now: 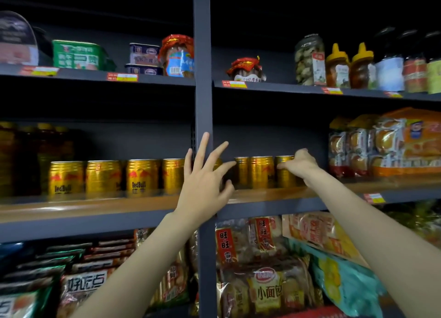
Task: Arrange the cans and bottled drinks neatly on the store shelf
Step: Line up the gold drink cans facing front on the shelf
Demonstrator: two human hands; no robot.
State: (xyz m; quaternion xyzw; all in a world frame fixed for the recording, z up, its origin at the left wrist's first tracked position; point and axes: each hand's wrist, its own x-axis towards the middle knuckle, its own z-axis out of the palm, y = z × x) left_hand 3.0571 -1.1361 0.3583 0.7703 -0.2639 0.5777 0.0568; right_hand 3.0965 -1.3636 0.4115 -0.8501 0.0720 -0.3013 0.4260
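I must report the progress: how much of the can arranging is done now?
Done: four gold cans stand in a row left of the post. In hand: the right hand grips the rightmost gold can; the left hand is spread open. Left: straightening the cans beside it.

Head cam, close, angled slightly up at shelf (143, 205) w/ cans (140, 177).

L hand (202, 186) spread by post (203, 103) | R hand (301, 163) maybe gripping gold can (285, 174)
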